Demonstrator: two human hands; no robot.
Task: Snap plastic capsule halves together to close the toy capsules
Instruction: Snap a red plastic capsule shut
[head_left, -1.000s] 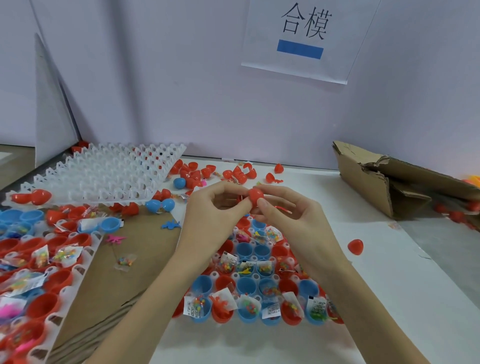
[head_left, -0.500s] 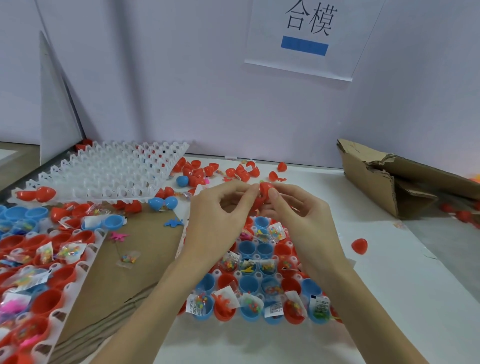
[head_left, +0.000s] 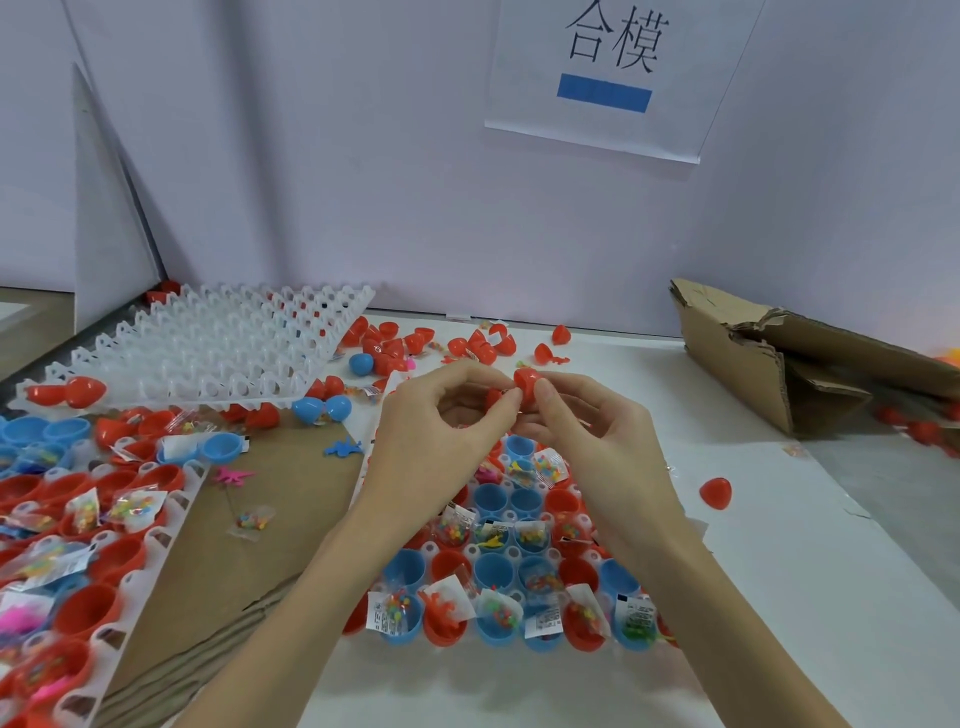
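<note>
A red capsule (head_left: 527, 383) is held above the table between both hands. My left hand (head_left: 441, 421) pinches its left side with curled fingertips, and my right hand (head_left: 592, 431) pinches its right side with thumb and forefinger. Whether its halves are joined is hidden by my fingers. Below my hands sits a white tray (head_left: 470, 551) holding several open red and blue capsule halves with small toy packets inside. Loose red halves (head_left: 478, 345) lie scattered behind my hands.
An upturned white tray (head_left: 208, 348) lies at the back left. Another filled tray (head_left: 104, 525) sits at the left on brown cardboard (head_left: 291, 519). A torn cardboard box (head_left: 769, 353) stands at the right. One red capsule half (head_left: 716, 492) lies alone on the white table.
Both hands stay together on the red capsule, with my fingers shifting slightly around it. The view has tilted a little, so the scene sits slightly lower in the frame.
</note>
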